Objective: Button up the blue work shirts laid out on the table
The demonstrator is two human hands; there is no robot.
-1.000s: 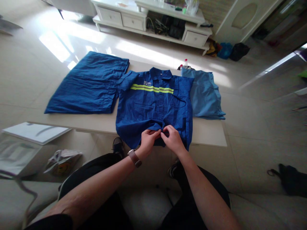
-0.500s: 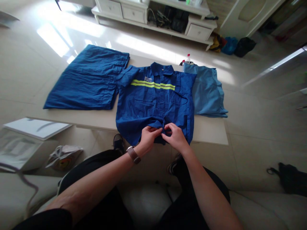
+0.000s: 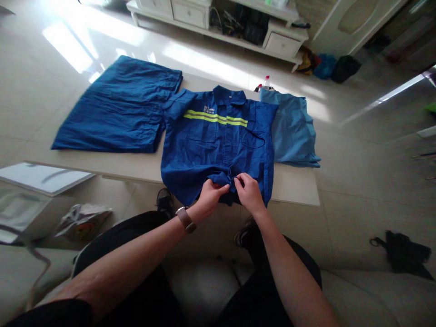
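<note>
A dark blue work shirt with a yellow reflective stripe lies face up on a low pale table, its hem hanging over the near edge. My left hand pinches the left side of the shirt's front opening near the hem. My right hand pinches the right side, a finger's width from the left hand. Both hands are closed on the cloth. A watch sits on my left wrist.
Dark blue trousers lie spread on the table's left, a lighter blue garment on its right, a small bottle behind. White cabinet at the back. White box and bag on the floor left, dark object right.
Both hands stay at the shirt's lower front and work the cloth slightly. The view has shifted a little, so everything sits slightly higher and to the left.
</note>
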